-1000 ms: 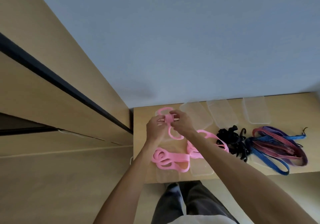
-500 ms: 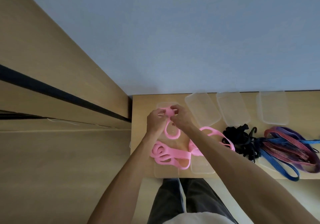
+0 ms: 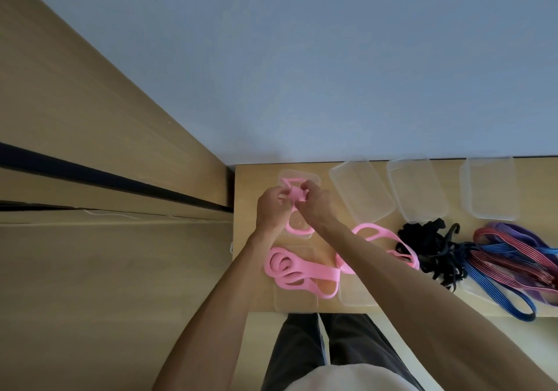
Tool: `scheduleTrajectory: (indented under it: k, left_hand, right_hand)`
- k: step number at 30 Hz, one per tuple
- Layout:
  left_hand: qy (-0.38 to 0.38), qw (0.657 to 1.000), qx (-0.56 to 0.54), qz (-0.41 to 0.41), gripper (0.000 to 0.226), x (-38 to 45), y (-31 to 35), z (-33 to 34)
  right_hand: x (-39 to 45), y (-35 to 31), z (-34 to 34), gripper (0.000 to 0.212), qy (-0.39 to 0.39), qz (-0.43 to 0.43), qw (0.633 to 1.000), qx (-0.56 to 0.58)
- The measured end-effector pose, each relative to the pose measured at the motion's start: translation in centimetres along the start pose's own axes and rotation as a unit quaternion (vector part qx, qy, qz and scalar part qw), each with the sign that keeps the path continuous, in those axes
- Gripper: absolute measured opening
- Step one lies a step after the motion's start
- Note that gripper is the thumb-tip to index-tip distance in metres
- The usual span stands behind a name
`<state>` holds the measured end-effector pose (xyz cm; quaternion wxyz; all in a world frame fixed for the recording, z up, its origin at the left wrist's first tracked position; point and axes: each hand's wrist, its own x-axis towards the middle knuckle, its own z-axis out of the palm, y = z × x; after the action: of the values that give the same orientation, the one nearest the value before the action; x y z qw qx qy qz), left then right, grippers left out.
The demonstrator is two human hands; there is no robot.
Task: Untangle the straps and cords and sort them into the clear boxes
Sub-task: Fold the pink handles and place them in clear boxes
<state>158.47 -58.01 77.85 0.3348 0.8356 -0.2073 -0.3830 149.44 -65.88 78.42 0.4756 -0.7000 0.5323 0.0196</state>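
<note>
A folded pink strap (image 3: 295,195) is pinched between my left hand (image 3: 273,209) and my right hand (image 3: 317,206), right above the leftmost clear box (image 3: 314,177) at the back of the wooden table (image 3: 250,185); its lower loop hangs down toward the table. More pink straps (image 3: 297,271) lie coiled near the front edge, and another pink loop (image 3: 389,239) sits under my right forearm. A tangle of black cords (image 3: 434,245) with hooks lies to the right. Beside it are blue and red striped cords (image 3: 513,257).
Three more clear boxes (image 3: 362,191) (image 3: 418,188) (image 3: 489,186) stand in a row along the back wall. Flat clear lids (image 3: 297,300) lie at the front edge under the pink straps. A wooden cabinet (image 3: 105,149) rises left of the table.
Both hands have stayed together on the pink strap, folding it tighter above the leftmost box. The camera has tilted, so the table sits a little higher in view.
</note>
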Motion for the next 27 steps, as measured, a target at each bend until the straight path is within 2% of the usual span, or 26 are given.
scheduleTrajectory:
  k: [2, 8, 11, 16, 21, 24, 27]
  left_hand:
    - [0.002, 1.000, 0.003, -0.002, 0.025, 0.1, -0.3, -0.2]
    - [0.014, 1.000, -0.007, 0.015, 0.030, 0.0, -0.1, -0.5]
    - [-0.012, 0.999, -0.040, 0.022, 0.039, 0.4, 0.6, -0.5]
    - [-0.015, 0.998, 0.047, 0.028, 0.030, 1.2, 0.5, 0.2]
    - [0.007, 0.989, 0.120, 0.085, 0.035, 1.3, 0.5, 0.1]
    - [0.057, 0.971, 0.205, 0.110, 0.040, 1.0, 0.3, -0.3]
    - [0.085, 0.961, 0.238, 0.116, 0.031, 0.6, -0.4, -0.7]
  right_hand:
    - [0.1, -0.1, 0.3, 0.028, 0.008, -0.017, 0.996, -0.082]
    - [0.1, 0.3, 0.9, 0.027, 0.033, -0.064, 0.975, -0.210]
    - [0.3, 0.6, 1.0, 0.028, 0.044, -0.087, 0.970, -0.223]
    - [0.3, 0.9, 1.1, 0.017, 0.064, -0.145, 0.963, -0.219]
    - [-0.1, 1.9, 1.6, 0.037, 0.074, -0.183, 0.957, -0.212]
    - [0.1, 2.7, 1.9, 0.033, 0.041, -0.168, 0.948, -0.267]
    - [0.5, 3.3, 2.2, 0.026, 0.011, -0.166, 0.927, -0.335]
